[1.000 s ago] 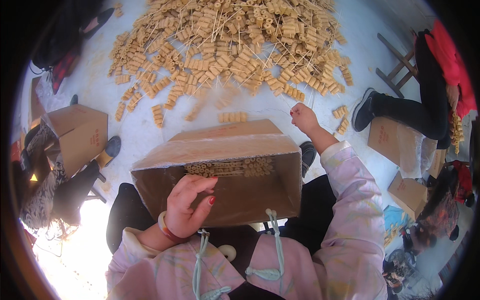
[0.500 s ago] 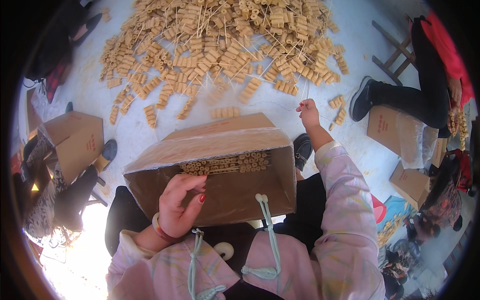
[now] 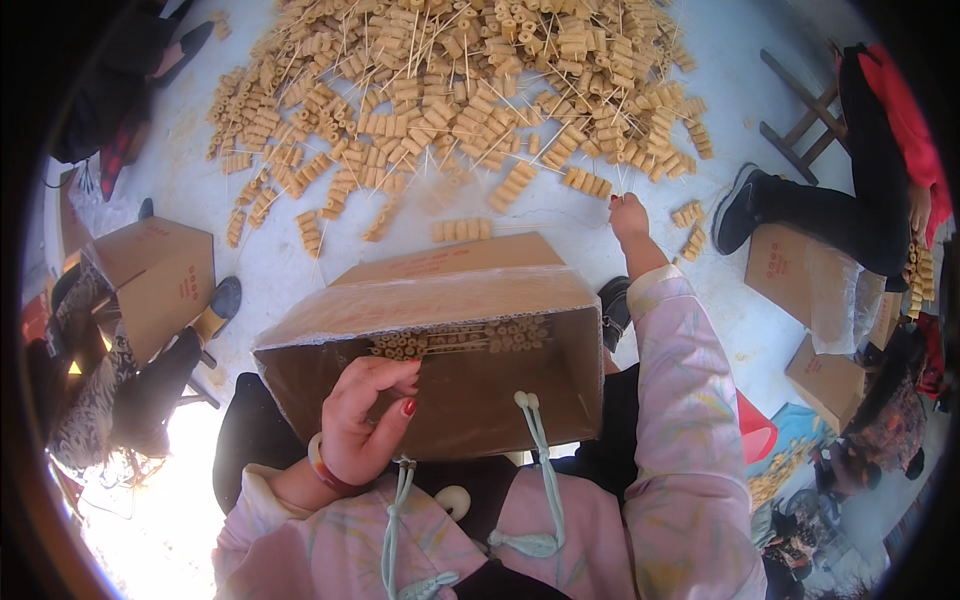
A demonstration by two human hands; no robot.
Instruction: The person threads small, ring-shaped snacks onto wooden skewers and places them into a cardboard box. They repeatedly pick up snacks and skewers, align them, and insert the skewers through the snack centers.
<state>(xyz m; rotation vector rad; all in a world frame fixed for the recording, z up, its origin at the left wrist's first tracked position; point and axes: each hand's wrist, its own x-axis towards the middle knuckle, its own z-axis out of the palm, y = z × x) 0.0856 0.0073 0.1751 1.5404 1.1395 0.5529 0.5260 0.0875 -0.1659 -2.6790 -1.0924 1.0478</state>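
Observation:
My right hand (image 3: pixel 629 217) reaches to the near right edge of a big heap of tan, ring-shaped food pieces threaded on thin sticks (image 3: pixel 440 95). Its fingers pinch thin skewer sticks (image 3: pixel 621 182) that point toward the heap. On my lap a cardboard box (image 3: pixel 470 297) lies with its opening toward me. Skewers (image 3: pixel 460 338) are stacked inside along its far side, ring ends showing. My left hand (image 3: pixel 362 418) hovers at the box's opening, fingers loosely bent, thumb apart, nothing visible between them.
Loose skewers (image 3: pixel 462 230) lie on the pale floor between box and heap. Other people sit on both sides, with cardboard boxes at the left (image 3: pixel 165 280) and right (image 3: pixel 785 270). A wooden stool (image 3: pixel 808 115) stands at the far right, and a red object (image 3: pixel 755 428) is beside my right arm.
My right hand has moved slightly forward and right, closer to the heap's edge. The left hand has stayed by the box opening. The whole view has shifted a little.

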